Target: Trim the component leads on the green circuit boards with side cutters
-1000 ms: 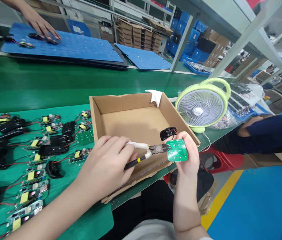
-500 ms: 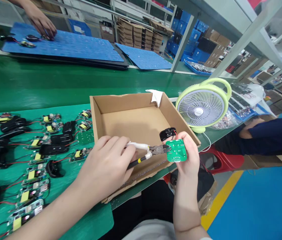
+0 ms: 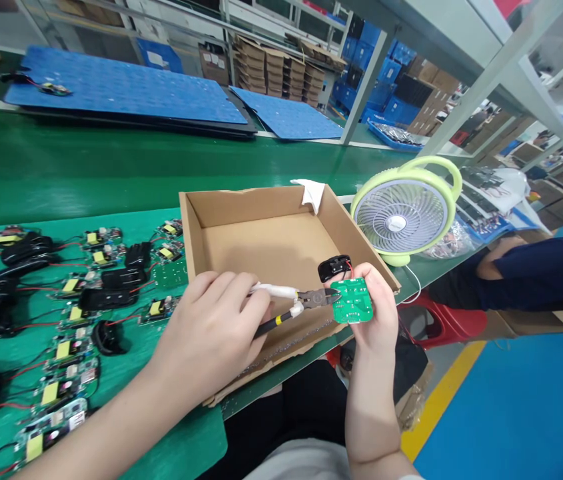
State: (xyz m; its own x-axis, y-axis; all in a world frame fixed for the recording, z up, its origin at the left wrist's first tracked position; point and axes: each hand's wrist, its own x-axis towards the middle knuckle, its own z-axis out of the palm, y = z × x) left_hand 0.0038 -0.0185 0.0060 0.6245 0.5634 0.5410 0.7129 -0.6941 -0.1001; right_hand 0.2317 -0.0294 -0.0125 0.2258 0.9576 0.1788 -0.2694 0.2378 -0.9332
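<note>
My left hand (image 3: 218,320) is closed round the handles of a pair of cutting pliers (image 3: 315,298), one grip whitish, the other black with a yellow band. The jaws touch the left edge of a green circuit board (image 3: 354,301). My right hand (image 3: 380,303) pinches this board by its right side, underside facing me. Red wires join the board to a black plastic housing (image 3: 334,268) just above it. Both hands are over a shallow cardboard box (image 3: 256,200), with dark clippings along its near edge.
Several circuit boards (image 3: 64,350) wired to black housings (image 3: 106,338) cover the green mat at left. A green fan (image 3: 397,223) stands right of the box. Blue sheets (image 3: 151,93) lie on the far ledge. A co-worker's sleeve (image 3: 526,273) shows at right.
The other person's hand at the far left has left the blue sheet, and one dark piece there is gone. My hands, the pliers and the board are almost still.
</note>
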